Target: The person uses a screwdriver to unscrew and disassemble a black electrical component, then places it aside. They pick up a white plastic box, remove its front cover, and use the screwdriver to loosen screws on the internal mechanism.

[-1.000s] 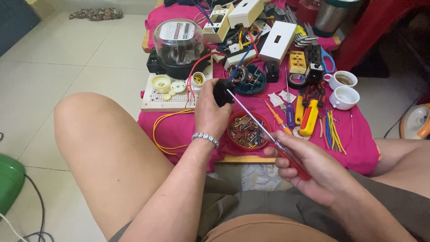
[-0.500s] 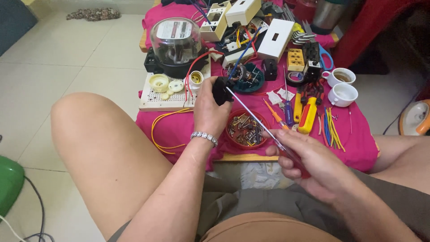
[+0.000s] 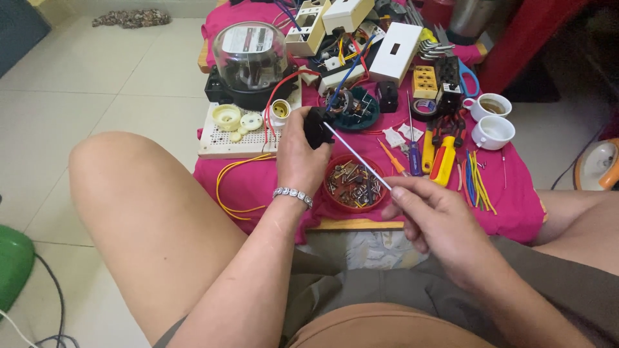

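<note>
My left hand (image 3: 300, 158), with a beaded bracelet at the wrist, grips a small black electrical part (image 3: 317, 125) over the low table. My right hand (image 3: 431, 216) holds a screwdriver (image 3: 358, 158) by its handle; the long metal shaft runs up and left, and its tip meets the black part. Just below the shaft sits a round red dish (image 3: 353, 183) full of small screws and bits.
A pink cloth covers the low table (image 3: 516, 206). On it are a glass-domed meter (image 3: 250, 58), a white pegboard (image 3: 235, 132), white boxes (image 3: 394, 51), several screwdrivers and pliers (image 3: 438, 154), coloured wires (image 3: 476, 180) and two cups (image 3: 493, 132). My bare knee (image 3: 129, 187) is at left.
My right hand has slid up the screwdriver toward the shaft and rolled it; the red handle that showed below the hand is now hidden. My left hand still holds the black part.
</note>
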